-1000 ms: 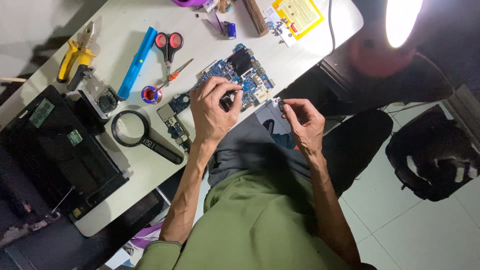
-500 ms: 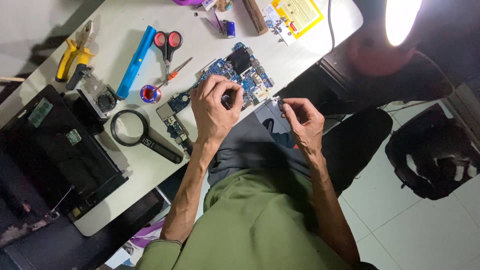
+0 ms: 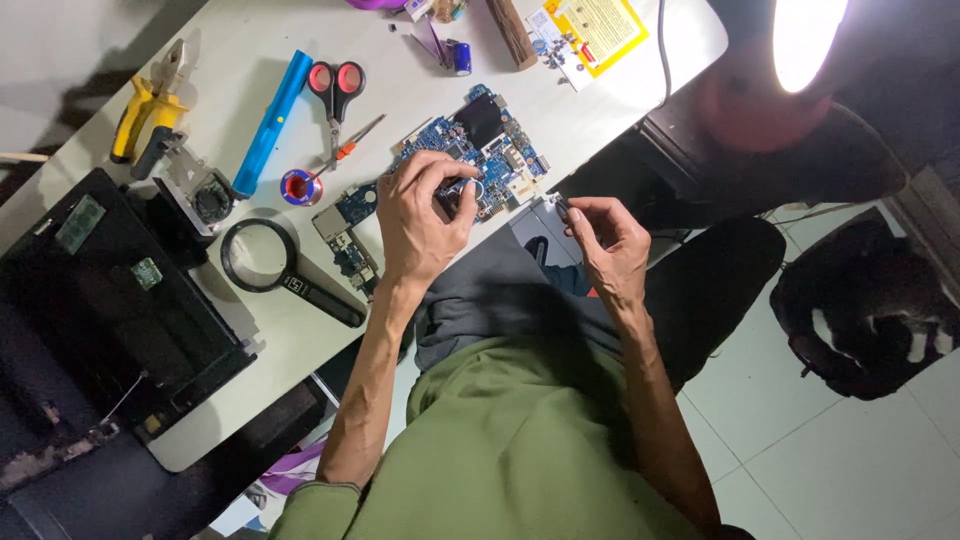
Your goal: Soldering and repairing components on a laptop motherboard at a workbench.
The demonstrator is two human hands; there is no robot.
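The left hand (image 3: 420, 215) is curling knuckles-up near the middle of the frame, its fingertips pinching narrowly at something small and dark on the blue circuit board (image 3: 480, 150); what it is gripping is too small to tell. The right hand (image 3: 605, 235) is hovering just right of the board at the counter (image 3: 250, 330) edge, thumb and forefinger closing on a tiny dark part (image 3: 563, 209). Both forearms are reaching up from the green sleeves at the bottom. A smaller board (image 3: 345, 235) is lying just left of the left hand, with a black magnifying glass (image 3: 275, 265) beyond it. Red-handled scissors (image 3: 335, 95) and a blue tool (image 3: 270, 125) are sitting in the upper left, yellow pliers (image 3: 145, 105) farther left. A yellow rectangular label sheet (image 3: 595, 25) is lying at the top edge. Compared with a second ago, both hands are keeping nearly the same pose and place.
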